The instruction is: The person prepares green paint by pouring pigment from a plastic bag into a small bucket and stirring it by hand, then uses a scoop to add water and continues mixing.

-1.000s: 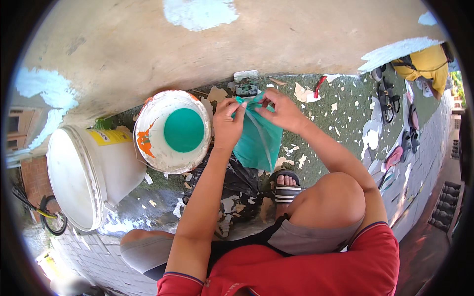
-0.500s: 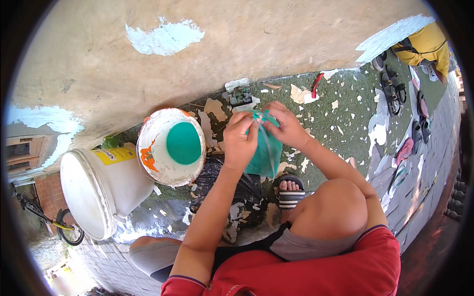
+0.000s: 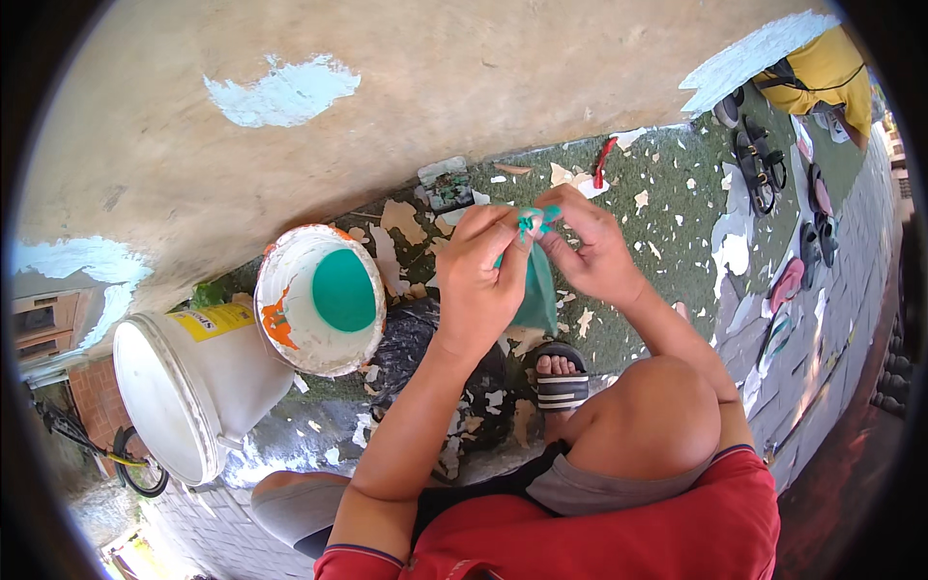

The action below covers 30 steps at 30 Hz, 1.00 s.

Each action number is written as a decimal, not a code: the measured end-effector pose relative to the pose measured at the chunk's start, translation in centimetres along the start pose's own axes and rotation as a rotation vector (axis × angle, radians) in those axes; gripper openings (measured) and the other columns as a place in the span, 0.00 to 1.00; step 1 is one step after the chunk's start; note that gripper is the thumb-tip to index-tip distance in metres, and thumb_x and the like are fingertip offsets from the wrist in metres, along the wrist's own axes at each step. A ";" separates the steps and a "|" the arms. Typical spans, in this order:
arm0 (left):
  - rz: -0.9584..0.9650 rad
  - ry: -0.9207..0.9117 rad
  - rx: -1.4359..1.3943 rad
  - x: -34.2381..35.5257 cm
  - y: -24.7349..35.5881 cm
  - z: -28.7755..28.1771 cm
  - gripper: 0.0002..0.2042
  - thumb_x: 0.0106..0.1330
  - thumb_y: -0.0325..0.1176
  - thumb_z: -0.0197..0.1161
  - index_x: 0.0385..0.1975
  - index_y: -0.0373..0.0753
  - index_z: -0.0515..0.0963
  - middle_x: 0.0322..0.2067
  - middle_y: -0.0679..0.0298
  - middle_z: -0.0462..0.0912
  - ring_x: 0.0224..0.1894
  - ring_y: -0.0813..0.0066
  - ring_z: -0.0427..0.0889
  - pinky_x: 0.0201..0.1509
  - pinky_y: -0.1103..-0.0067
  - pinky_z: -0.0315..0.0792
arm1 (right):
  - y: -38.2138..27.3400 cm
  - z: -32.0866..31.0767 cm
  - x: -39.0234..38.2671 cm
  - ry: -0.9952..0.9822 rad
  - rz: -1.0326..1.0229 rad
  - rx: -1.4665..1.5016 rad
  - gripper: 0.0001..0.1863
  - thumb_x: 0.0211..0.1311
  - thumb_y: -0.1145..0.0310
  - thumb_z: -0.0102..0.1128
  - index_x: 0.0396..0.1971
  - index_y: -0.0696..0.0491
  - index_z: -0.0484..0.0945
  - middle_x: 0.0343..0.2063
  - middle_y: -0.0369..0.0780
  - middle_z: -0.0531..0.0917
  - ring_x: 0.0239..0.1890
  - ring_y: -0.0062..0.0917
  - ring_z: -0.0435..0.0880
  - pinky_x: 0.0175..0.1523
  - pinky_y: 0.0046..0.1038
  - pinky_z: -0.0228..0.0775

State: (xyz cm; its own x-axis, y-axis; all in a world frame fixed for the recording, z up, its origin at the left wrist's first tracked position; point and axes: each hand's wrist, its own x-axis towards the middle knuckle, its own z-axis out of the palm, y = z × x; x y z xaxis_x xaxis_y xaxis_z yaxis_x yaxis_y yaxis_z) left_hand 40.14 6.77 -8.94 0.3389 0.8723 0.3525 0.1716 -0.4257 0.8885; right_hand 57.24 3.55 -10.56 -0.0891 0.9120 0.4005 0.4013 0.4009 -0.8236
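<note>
A clear plastic bag of green paint (image 3: 537, 302) hangs between my hands above the ground. My left hand (image 3: 483, 271) is closed on the left side of its gathered neck, fingertips pinching the plastic. On the other side, my right hand (image 3: 601, 253) pinches the neck with thumb and fingers. Green paint smears the bunched plastic between my fingertips. Left of my left hand, a white bucket (image 3: 274, 280) tilts toward me, its rim chipped orange, with green paint (image 3: 345, 290) inside.
A larger lidded white bucket (image 3: 155, 406) stands at the left. Black plastic (image 3: 406, 358) lies near my left forearm. A red-handled tool (image 3: 604, 162), paint flakes and several sandals (image 3: 759, 174) lie along the patchy wall (image 3: 435, 87). A person in yellow (image 3: 822, 77) is at the far right.
Both hands have shifted slightly right with the bag, whose hanging part now looks narrower. More green paint shows at the pinched neck. The view has turned slightly.
</note>
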 end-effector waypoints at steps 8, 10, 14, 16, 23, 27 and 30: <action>0.016 -0.016 0.001 4.5 -2.9 2.9 0.04 0.66 0.24 0.65 0.34 0.30 0.81 0.29 0.60 0.80 0.28 0.78 0.74 0.32 0.82 0.68 | 4.1 -1.5 1.3 0.159 0.107 -0.162 0.09 0.55 0.77 0.64 0.35 0.60 0.75 0.29 0.45 0.76 0.35 0.39 0.77 0.42 0.32 0.70; -0.015 -0.055 -0.013 5.5 -3.8 2.8 0.05 0.65 0.25 0.65 0.32 0.29 0.81 0.27 0.63 0.78 0.28 0.81 0.71 0.32 0.83 0.66 | 5.7 -1.0 1.3 0.174 0.119 -0.125 0.09 0.56 0.76 0.66 0.35 0.59 0.76 0.29 0.44 0.77 0.34 0.37 0.78 0.42 0.32 0.70; -0.125 -0.135 -0.028 6.9 -5.2 1.6 0.07 0.66 0.26 0.65 0.33 0.27 0.81 0.29 0.66 0.78 0.29 0.82 0.73 0.33 0.83 0.67 | 6.2 -0.2 1.5 0.128 0.127 -0.041 0.10 0.58 0.72 0.68 0.35 0.59 0.78 0.33 0.44 0.80 0.40 0.37 0.80 0.47 0.33 0.72; -0.125 -0.184 -0.004 7.5 -5.1 1.2 0.07 0.65 0.27 0.65 0.33 0.27 0.81 0.30 0.66 0.78 0.30 0.81 0.74 0.34 0.83 0.68 | 6.1 0.1 1.8 0.126 0.084 -0.052 0.09 0.58 0.71 0.68 0.35 0.59 0.78 0.35 0.44 0.80 0.43 0.37 0.80 0.49 0.34 0.72; -0.145 -0.272 0.102 7.6 -4.8 0.0 0.08 0.64 0.27 0.65 0.31 0.27 0.80 0.32 0.63 0.79 0.31 0.77 0.76 0.35 0.81 0.69 | 7.7 0.1 1.4 0.209 0.242 -0.056 0.09 0.60 0.71 0.66 0.36 0.59 0.79 0.38 0.45 0.83 0.43 0.37 0.82 0.49 0.35 0.73; -0.147 -0.262 0.164 7.0 -3.7 -0.7 0.08 0.65 0.27 0.64 0.30 0.26 0.79 0.31 0.62 0.79 0.30 0.77 0.76 0.35 0.80 0.69 | 15.0 -2.4 -1.6 0.387 0.496 -0.365 0.11 0.59 0.68 0.66 0.37 0.59 0.80 0.37 0.47 0.84 0.40 0.38 0.84 0.45 0.37 0.75; -0.193 -0.259 0.145 6.5 -3.8 -0.9 0.08 0.65 0.26 0.64 0.29 0.25 0.78 0.31 0.63 0.79 0.30 0.77 0.78 0.35 0.81 0.71 | 18.6 -5.1 -3.6 0.358 0.747 -0.612 0.13 0.57 0.63 0.67 0.35 0.58 0.80 0.36 0.48 0.84 0.41 0.41 0.84 0.43 0.41 0.75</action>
State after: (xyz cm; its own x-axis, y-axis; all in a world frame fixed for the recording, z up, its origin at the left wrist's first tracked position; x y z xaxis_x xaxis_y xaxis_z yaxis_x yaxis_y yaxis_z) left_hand 40.87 14.33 -9.75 0.5073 0.8581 0.0797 0.3786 -0.3050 0.8739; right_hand 69.62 7.30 -25.26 0.6104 0.7906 0.0492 0.6476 -0.4622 -0.6058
